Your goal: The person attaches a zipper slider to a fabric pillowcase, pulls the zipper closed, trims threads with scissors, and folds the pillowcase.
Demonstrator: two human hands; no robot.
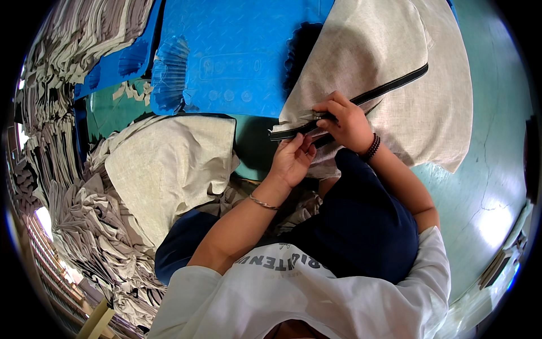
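A beige cloth piece (372,48) drapes over the blue surface and my lap, and a black zipper strip (398,83) with a pale line runs along its edge. Near the strip's left end, the thumb and fingers of my left hand (292,161) pinch it. My right hand (351,129) is closed around small metal thread snips (309,115), whose blades point left, just above the strip. Part of the snips is hidden in the fingers. Below the strip, more black edging shows between my hands.
Ahead lies a ribbed blue plastic platform (226,62). A second beige cloth piece (164,150) with dark edging rests at my left, over a crumpled cloth heap (93,237). Folded cloth stacks (107,28) rise at far left. Pale scraps (132,90) lie on the green floor (446,203).
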